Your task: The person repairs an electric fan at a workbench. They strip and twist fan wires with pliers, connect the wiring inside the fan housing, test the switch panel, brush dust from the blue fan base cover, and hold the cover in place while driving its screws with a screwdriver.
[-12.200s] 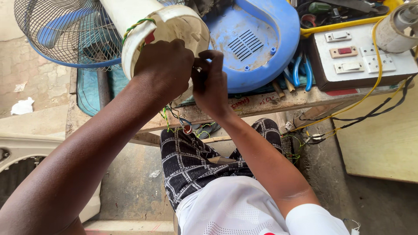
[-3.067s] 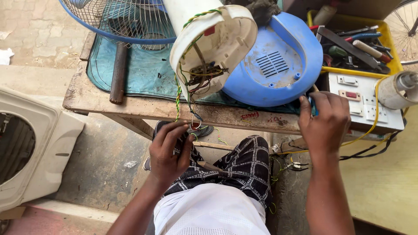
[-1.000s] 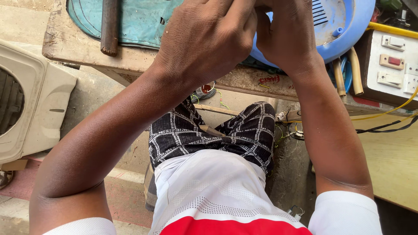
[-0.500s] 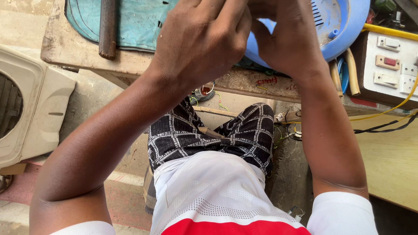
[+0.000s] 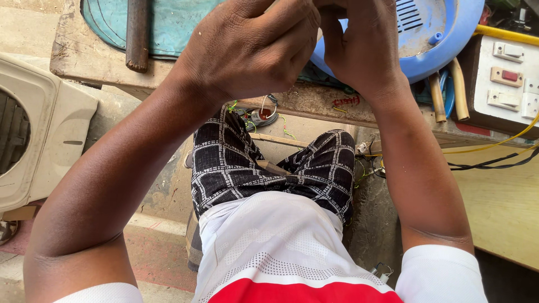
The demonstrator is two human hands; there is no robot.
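My left hand (image 5: 250, 47) and my right hand (image 5: 362, 47) are raised close to the camera, fingertips meeting at the top edge of the frame. Their fingers are curled together, and whatever lies between them is hidden by the hands and cut off by the frame. Behind them lies a blue plastic fan base (image 5: 432, 33) on the wooden workbench (image 5: 84, 53). Thin green wires (image 5: 233, 106) hang below the bench edge, just under my left hand.
A dark metal rod (image 5: 137, 33) rests on a teal mat (image 5: 174, 22) at the bench's left. A white switch board (image 5: 508, 76) with yellow and black cables sits at right. A beige fan cover (image 5: 39, 140) lies on the ground at left. My checked trousers fill the middle.
Since three seconds ago both hands have come up together in front of the camera. Over the last second they stay joined, and the view has shifted only slightly.
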